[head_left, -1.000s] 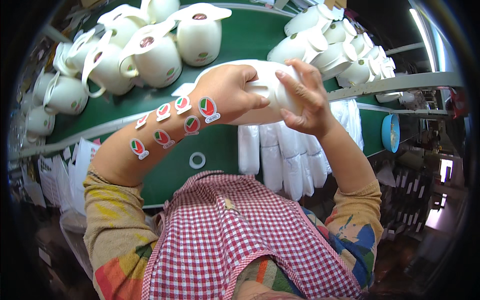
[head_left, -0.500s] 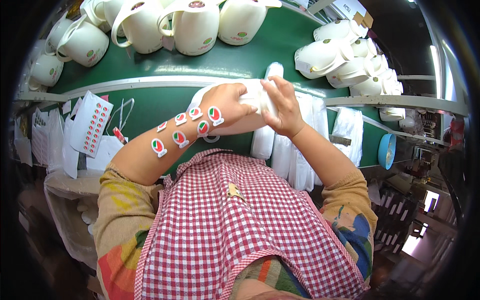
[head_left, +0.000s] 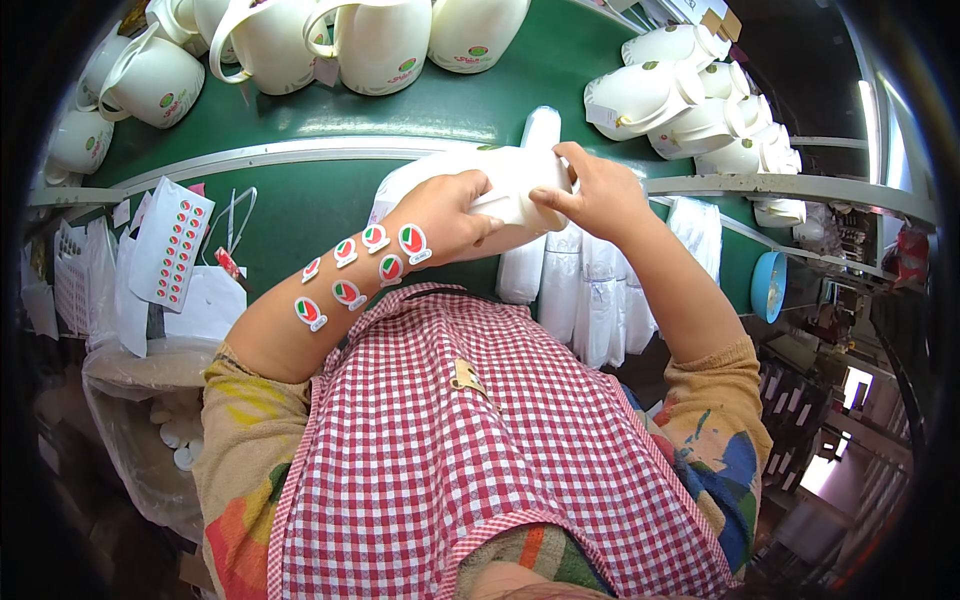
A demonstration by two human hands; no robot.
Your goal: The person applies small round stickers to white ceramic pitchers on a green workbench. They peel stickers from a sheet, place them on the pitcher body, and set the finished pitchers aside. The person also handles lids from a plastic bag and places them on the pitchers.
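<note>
A white thermos jug (head_left: 515, 182) lies on its side between my hands, above the near part of the green bench. My left hand (head_left: 447, 212) grips its body, with the thumb and fingers bent around it. At the jug's right end, my right hand (head_left: 598, 196) pinches the rim between thumb and fingers. Several red and green oval stickers (head_left: 412, 240) are stuck along my left forearm and the back of that wrist. The jug's underside and part of its handle are hidden.
Finished-looking white jugs (head_left: 380, 50) stand along the back, with more jugs (head_left: 650, 95) at right. Bundled plastic bags (head_left: 600, 300) hang over the front edge. Sticker sheets (head_left: 172, 240) lie left, above a plastic-lined box (head_left: 125, 385). A blue bowl (head_left: 768, 286) sits right. A metal rail (head_left: 330, 146) crosses the bench.
My right hand has shifted right and closed its thumb and fingers on the jug's end. My left hand keeps its grip and sits slightly further left. The view has shifted a little.
</note>
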